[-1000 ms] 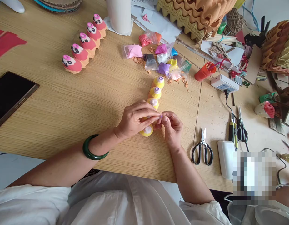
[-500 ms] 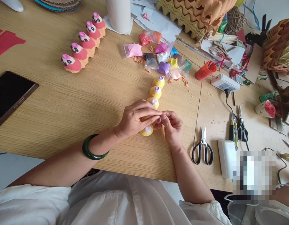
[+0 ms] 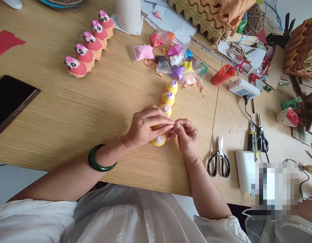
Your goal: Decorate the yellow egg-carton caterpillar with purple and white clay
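My left hand (image 3: pixel 150 124) and my right hand (image 3: pixel 185 135) meet at the fingertips over a yellow-covered strip of egg carton cups (image 3: pixel 169 98). Both are closed in a pinch. Whatever lies between the fingers is too small or hidden to name. Pale lilac and whitish clay pieces top the yellow cups; the two farthest carry small lilac rings. My left hand covers part of the strip's near half. To the far left stands another carton strip (image 3: pixel 86 52) with red and white cups, black marks and pink rings on top.
Bags of coloured clay (image 3: pixel 177 71) lie among orange shreds beyond the strip. To the right are black-handled scissors (image 3: pixel 219 160), a white case (image 3: pixel 245 171), a power strip (image 3: pixel 244 88) and a red cup (image 3: pixel 223 75). A phone (image 3: pixel 12 103) rests at left; egg trays (image 3: pixel 211 20) are stacked behind.
The view has shifted very slightly. My hands keep the same fingertip pinch with hardly any movement, and the carton strips stay where they were.
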The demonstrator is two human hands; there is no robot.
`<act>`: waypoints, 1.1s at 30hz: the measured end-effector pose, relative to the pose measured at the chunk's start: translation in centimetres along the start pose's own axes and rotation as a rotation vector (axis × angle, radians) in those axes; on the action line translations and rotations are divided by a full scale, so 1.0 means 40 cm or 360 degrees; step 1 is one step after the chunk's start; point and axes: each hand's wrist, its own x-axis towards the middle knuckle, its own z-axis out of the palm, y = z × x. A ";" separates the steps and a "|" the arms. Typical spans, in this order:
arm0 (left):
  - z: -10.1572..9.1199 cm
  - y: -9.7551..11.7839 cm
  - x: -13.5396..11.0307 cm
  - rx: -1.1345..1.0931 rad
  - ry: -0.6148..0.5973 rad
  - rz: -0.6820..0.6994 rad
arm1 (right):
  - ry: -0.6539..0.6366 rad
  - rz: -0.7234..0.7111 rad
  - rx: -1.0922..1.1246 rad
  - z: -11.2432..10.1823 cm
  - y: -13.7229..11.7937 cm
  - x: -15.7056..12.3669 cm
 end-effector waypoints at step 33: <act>-0.007 -0.008 0.003 -0.0332 0.0087 -0.0657 | 0.0955 -0.0767 -0.1649 -0.118 0.021 0.058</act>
